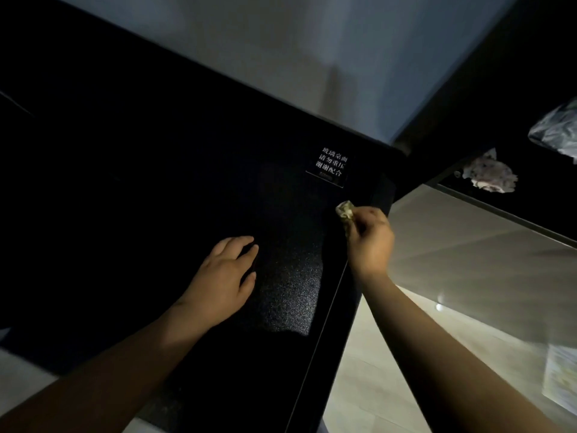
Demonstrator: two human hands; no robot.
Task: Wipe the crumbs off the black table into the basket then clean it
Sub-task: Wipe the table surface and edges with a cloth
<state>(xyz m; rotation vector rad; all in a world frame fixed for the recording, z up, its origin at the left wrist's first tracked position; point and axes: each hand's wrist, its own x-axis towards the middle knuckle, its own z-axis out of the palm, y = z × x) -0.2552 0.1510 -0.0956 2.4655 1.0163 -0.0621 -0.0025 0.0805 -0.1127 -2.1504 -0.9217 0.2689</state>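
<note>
At lower centre of the frame, I am pressing my left hand [223, 276] flat on the speckled black table [287, 295], fingers straight and slightly spread. To its right, at the table's edge, my right hand [371, 239] is pinching a small crumpled pale tissue wad [344, 210] in curled fingers. Beyond, a white-lettered label [332, 167] is sitting near the table's corner. At upper right, a crumpled pinkish-white paper [490, 176] is lying on a dark surface.
</note>
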